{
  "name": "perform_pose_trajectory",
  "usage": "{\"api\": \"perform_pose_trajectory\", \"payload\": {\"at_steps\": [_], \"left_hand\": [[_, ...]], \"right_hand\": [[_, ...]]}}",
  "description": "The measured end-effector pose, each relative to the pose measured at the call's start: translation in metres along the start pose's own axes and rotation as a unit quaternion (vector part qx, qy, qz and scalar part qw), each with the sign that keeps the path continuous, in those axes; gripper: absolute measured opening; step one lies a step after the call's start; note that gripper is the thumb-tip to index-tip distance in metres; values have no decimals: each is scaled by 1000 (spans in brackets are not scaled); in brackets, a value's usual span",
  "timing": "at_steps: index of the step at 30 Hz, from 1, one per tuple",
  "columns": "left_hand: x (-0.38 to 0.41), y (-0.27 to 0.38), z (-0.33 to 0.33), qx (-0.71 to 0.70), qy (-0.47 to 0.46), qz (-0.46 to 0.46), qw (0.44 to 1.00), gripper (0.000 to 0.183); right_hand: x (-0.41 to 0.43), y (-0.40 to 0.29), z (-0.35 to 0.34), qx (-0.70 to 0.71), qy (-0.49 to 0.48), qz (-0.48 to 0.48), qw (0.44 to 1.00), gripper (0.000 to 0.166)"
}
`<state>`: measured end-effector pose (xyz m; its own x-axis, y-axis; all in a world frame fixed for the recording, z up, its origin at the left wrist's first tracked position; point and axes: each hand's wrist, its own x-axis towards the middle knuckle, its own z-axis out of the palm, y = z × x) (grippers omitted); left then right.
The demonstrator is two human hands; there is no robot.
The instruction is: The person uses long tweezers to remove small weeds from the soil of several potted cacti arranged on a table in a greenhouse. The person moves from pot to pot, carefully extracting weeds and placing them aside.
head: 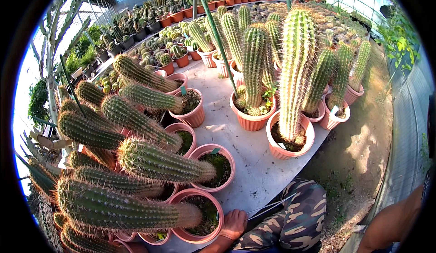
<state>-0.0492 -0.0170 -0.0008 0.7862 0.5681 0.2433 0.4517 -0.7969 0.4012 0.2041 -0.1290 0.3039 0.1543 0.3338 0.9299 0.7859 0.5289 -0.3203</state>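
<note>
My left hand [235,223] is closed around a thin white cord [269,206] at the bench edge, right beside a terracotta-coloured pot [218,232] that holds a tall columnar cactus [119,207]. The cord runs up over my camouflage trousers [299,215]. Another potted cactus [167,164], with a green tag in its pot, stands just beyond. Farther off, a tall, sunlit ribbed cactus [294,72] rises from a ribbed plastic pot [289,150]. My right hand is out of view; only a bare arm [391,219] shows at the lower right.
Many spiny potted columnar cacti crowd the left side of the pale bench [235,144]. Green poles [216,35] stand among the pots. A dirt path [361,144] runs along the right beside plastic sheeting [408,116]. Two people are partly visible far back.
</note>
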Motion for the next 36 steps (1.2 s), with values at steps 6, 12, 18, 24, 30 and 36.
{"api": "perform_pose_trajectory", "payload": {"at_steps": [6, 12, 18, 24, 30, 36], "left_hand": [[0, 6, 0, 5, -53, -30, 998, 13], [3, 4, 10, 34, -36, -8, 999, 15], [1, 5, 5, 10, -16, -10, 1000, 16], [1, 3, 0, 16, -25, -7, 1000, 15], [10, 21, -6, -23, -4, -51, 998, 16], [32, 61, -20, -148, -34, 33, 988, 17]], "right_hand": [[11, -13, -17, 5, -9, -19, 1000, 19], [50, -24, -28, 30, 0, -76, 997, 17], [-41, 40, -8, -63, 243, 270, 930, 11], [-233, 23, 57, 40, 178, 459, 870, 13], [-234, 13, 66, 49, -235, 558, 794, 39], [-235, 25, 58, 409, -76, 626, 660, 57]]}}
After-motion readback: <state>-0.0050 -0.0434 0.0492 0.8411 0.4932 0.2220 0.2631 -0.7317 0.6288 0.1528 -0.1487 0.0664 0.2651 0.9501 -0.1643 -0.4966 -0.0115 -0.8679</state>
